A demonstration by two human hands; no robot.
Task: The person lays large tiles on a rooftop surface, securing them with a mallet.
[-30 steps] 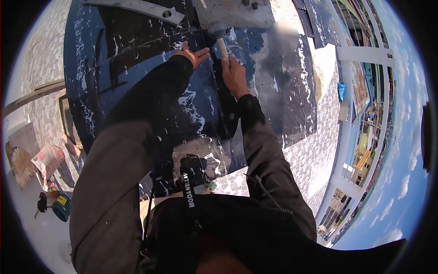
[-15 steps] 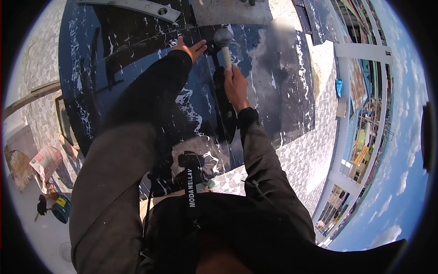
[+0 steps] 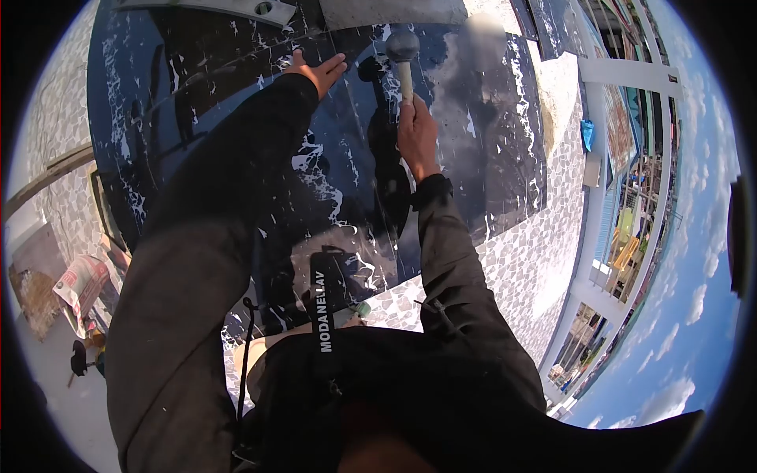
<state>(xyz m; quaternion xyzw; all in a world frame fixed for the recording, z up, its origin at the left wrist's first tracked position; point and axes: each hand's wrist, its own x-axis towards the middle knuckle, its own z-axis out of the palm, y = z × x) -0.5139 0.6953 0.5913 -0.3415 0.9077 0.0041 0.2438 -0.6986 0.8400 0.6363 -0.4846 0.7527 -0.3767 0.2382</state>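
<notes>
From my remote seat I see the left hand (image 3: 315,72) spread flat, palm down, on a glossy dark tile (image 3: 197,102) veined with white. The right hand (image 3: 416,134) is closed tight around the pale handle of a mallet (image 3: 402,46). The mallet's grey head sits over the joint between that tile and the next tile (image 3: 489,118), near their far edge and just beside the left fingertips. I cannot tell whether the head is touching the tile or hanging just above it. My first worry is those fingers: they lie so near the head that a blow drifting leftward could land on them. My second is the tiles, since a hard or tilted strike right at the joint might chip an edge or crack the polished face. Weight from the pressing palm could also leave one side sitting lower than the other. The shine adds to the risk, because sky and the person's own shadow are mirrored across the joint and make it hard to judge. A level (image 3: 236,7) lies at the top of the view, well apart from both hands. The only writing I can read is on the black strap (image 3: 323,303) at the chest, in white capitals: "MODANELLAV". A bag (image 3: 79,280) at the left on the pebble-patterned floor (image 3: 520,252) has printing too small to make out.
</notes>
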